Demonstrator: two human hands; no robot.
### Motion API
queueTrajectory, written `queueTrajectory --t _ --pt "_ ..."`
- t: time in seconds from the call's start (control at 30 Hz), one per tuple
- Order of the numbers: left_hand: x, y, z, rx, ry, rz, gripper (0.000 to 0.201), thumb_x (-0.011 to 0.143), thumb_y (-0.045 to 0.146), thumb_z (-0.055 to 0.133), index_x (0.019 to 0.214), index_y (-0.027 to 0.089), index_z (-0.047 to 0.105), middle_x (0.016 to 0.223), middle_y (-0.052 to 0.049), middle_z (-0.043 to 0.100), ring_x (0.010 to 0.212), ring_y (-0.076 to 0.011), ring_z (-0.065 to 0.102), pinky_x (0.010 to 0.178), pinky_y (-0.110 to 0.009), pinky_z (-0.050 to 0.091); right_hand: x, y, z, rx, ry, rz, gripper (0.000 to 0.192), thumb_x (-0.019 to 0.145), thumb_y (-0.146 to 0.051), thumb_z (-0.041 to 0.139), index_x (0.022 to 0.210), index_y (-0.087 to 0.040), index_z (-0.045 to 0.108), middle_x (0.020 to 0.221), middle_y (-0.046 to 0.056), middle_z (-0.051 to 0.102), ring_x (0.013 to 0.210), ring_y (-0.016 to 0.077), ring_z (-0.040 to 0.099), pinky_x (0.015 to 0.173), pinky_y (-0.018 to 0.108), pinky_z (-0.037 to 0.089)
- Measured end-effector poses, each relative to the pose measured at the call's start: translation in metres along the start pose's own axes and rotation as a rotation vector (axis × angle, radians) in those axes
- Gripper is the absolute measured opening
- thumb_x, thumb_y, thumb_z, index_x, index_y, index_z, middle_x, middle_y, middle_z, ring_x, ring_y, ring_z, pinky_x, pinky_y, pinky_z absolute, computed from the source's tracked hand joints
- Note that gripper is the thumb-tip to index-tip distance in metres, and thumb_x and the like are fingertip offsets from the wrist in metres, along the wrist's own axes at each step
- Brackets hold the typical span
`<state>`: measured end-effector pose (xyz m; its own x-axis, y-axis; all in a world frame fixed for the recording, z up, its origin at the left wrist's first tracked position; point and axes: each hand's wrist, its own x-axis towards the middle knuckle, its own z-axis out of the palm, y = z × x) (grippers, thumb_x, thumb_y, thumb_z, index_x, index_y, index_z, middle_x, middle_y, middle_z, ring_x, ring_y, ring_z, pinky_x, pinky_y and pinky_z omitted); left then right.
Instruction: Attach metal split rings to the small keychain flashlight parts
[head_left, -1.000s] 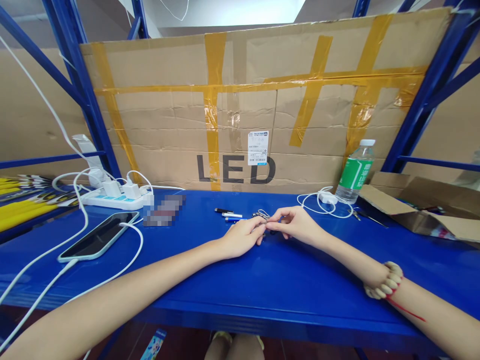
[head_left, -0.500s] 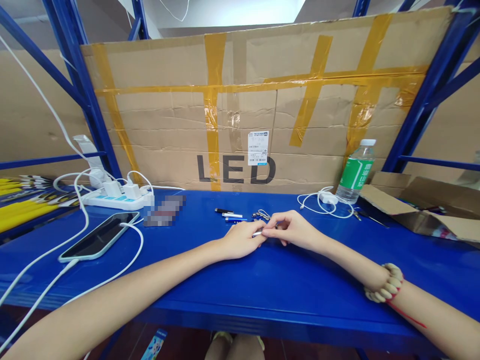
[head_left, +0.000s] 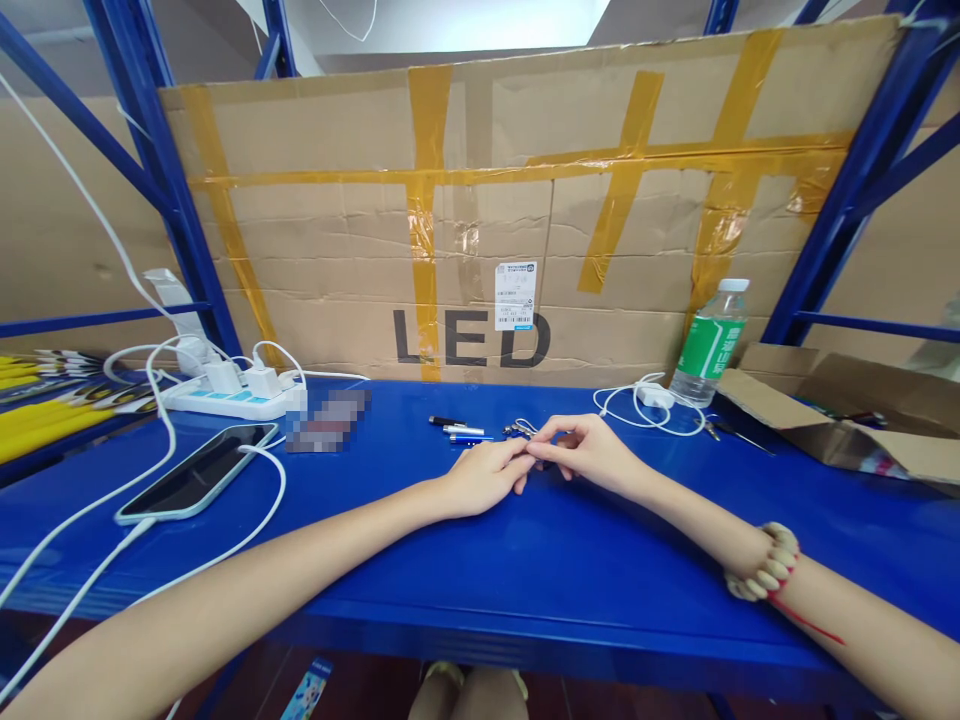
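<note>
On the blue bench (head_left: 525, 570), the left hand (head_left: 484, 475) and right hand (head_left: 589, 450) meet fingertip to fingertip, pinched together on a small part too hidden to identify. Just beyond the hands lie slim metal pens (head_left: 461, 431), silver and blue, and a key ring (head_left: 519, 430). Farther back stands the LED carton (head_left: 510, 220).

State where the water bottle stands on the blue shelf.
In the head view, the bottle stands upright at the back right of the shelf, against the cardboard, beside a white cable and an open box.
</note>
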<state>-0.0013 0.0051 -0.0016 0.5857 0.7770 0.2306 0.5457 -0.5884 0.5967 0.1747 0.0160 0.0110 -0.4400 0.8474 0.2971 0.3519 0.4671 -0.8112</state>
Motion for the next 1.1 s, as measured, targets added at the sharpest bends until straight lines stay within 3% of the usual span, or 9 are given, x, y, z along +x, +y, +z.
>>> queueTrajectory --t 0.3,0.7,1.1 --pt "0.0004 -0.0009 0.0005 -0.062 0.014 -0.01 0.027 0.088 0.031 0.029 0.09 0.019 0.053 0.07 0.002 0.058 0.074 -0.0128 0.054 0.075 -0.023 0.039 0.001 0.0023 -0.0008 -0.008 -0.003 0.008 0.032 0.067 -0.046 0.064 0.072 -0.014 0.063 0.054 0.0 0.061 0.038 0.0055 0.044 0.038 0.019 0.034" --pt "0.0002 -0.0006 0.0004 -0.103 0.021 -0.012 0.024 0.088 0.031 0.029 0.082 0.018 0.049 0.068 0.003 0.056 0.073 -0.0118 0.053 0.075 -0.023 0.039 0.0001 0.0031 -0.0011 0.018 -0.031 0.014 0.033 0.069 -0.045 0.063 0.078 -0.014 0.063 0.065 0.001 0.062 0.04 0.0043 0.045 0.04 0.019 0.033" --pt "-0.0002 0.0006 -0.0006 -0.104 0.023 -0.011 0.024 0.087 0.03 0.03 0.082 0.018 0.05 0.067 0.003 0.055 0.071 -0.0121 0.053 0.073 -0.023 0.038 -0.0001 0.0008 -0.0006 -0.004 -0.04 0.015 0.033 0.071 -0.045 0.061 0.077 -0.013 0.062 0.045 -0.004 0.051 0.037 0.0046 0.042 0.038 0.018 0.028"
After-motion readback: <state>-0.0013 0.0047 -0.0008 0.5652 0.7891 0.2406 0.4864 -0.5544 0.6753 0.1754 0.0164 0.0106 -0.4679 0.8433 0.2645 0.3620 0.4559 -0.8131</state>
